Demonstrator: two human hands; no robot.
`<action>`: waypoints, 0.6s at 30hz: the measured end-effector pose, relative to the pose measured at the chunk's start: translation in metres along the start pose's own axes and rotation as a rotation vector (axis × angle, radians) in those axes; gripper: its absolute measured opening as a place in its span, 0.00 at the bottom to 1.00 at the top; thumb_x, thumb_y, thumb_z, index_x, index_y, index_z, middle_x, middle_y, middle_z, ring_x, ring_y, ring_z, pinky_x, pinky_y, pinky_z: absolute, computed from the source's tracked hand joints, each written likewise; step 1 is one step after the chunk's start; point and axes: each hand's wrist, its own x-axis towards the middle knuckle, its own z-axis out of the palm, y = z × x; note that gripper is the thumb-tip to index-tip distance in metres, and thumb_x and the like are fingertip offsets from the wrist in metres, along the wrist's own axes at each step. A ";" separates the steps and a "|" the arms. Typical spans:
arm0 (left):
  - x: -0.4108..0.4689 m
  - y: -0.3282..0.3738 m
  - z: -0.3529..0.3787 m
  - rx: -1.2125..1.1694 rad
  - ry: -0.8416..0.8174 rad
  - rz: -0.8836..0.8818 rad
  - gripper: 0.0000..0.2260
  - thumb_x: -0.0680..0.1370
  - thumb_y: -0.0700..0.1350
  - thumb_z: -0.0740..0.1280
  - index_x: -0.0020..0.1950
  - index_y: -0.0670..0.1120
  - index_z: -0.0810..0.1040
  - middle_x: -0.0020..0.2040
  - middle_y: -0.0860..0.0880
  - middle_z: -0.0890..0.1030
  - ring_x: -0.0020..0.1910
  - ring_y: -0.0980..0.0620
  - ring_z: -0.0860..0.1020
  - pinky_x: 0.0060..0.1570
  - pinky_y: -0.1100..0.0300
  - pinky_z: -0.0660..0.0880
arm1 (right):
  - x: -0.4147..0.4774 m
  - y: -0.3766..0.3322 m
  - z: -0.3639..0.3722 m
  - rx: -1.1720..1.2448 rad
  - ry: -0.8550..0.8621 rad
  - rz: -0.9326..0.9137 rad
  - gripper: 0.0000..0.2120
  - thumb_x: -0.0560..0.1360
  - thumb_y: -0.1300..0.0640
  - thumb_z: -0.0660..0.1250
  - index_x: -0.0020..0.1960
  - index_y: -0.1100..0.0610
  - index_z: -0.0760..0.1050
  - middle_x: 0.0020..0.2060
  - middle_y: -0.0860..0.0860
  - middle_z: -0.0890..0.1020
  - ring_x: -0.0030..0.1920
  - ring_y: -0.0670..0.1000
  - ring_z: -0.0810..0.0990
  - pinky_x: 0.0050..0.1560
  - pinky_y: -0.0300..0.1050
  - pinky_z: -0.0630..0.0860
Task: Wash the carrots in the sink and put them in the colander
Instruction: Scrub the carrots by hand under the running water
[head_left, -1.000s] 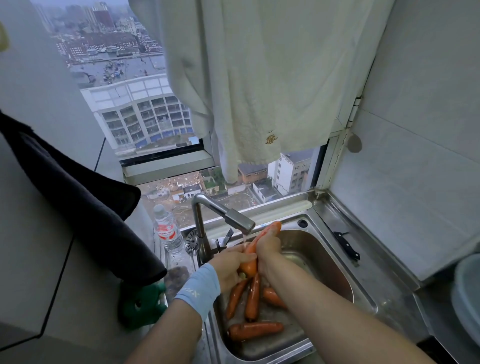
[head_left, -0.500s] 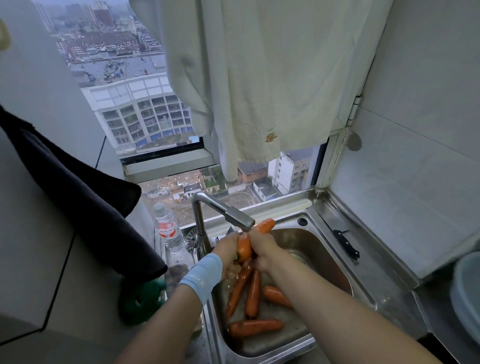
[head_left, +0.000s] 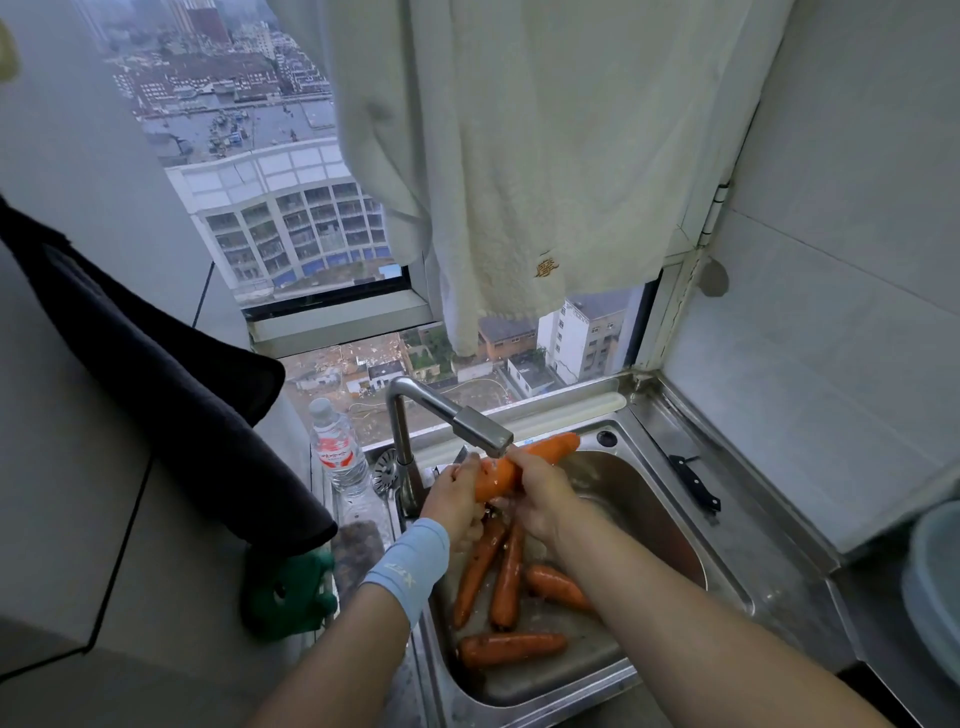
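Held carrot: one big carrot (head_left: 540, 457) is up under the end of the tap (head_left: 480, 428); it lies slanted, with its right end higher, and it looks wet and shiny
Left hand: the left hand (head_left: 457, 499) grips the low left end of the big carrot, with its fingers curled round it
Right hand: the right hand (head_left: 540, 493) grips the same carrot near the middle, so the two hands are close together
In the sink: four more carrots (head_left: 509, 577) lie on the bottom of the sink (head_left: 649, 499), below the hands
Wrist: a light blue band (head_left: 410, 566) is on the left wrist
Left of the tap: a water bottle (head_left: 337, 452) with a red label stands up
Right of the sink: a small black knife (head_left: 693, 483) lies on the steel top
Above: a white towel (head_left: 519, 182) hangs over the window
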 end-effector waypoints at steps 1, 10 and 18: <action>0.001 0.000 -0.001 -0.003 -0.016 -0.034 0.19 0.82 0.63 0.54 0.56 0.50 0.74 0.26 0.50 0.67 0.20 0.53 0.64 0.22 0.67 0.61 | -0.001 -0.002 -0.001 0.034 -0.006 -0.015 0.22 0.77 0.56 0.73 0.68 0.63 0.72 0.57 0.62 0.83 0.55 0.62 0.84 0.43 0.53 0.85; 0.006 0.005 0.005 0.171 -0.065 -0.040 0.26 0.75 0.68 0.55 0.64 0.53 0.73 0.49 0.44 0.82 0.45 0.41 0.82 0.54 0.50 0.79 | 0.000 -0.005 0.005 -0.101 0.190 -0.025 0.29 0.84 0.41 0.58 0.73 0.62 0.66 0.55 0.61 0.79 0.52 0.62 0.81 0.52 0.57 0.82; 0.000 0.000 -0.004 0.310 0.006 -0.020 0.19 0.83 0.59 0.54 0.62 0.47 0.74 0.43 0.42 0.80 0.33 0.48 0.78 0.34 0.58 0.78 | -0.006 0.005 0.003 -0.072 -0.066 -0.067 0.17 0.80 0.66 0.66 0.68 0.61 0.70 0.54 0.61 0.82 0.51 0.60 0.83 0.51 0.57 0.82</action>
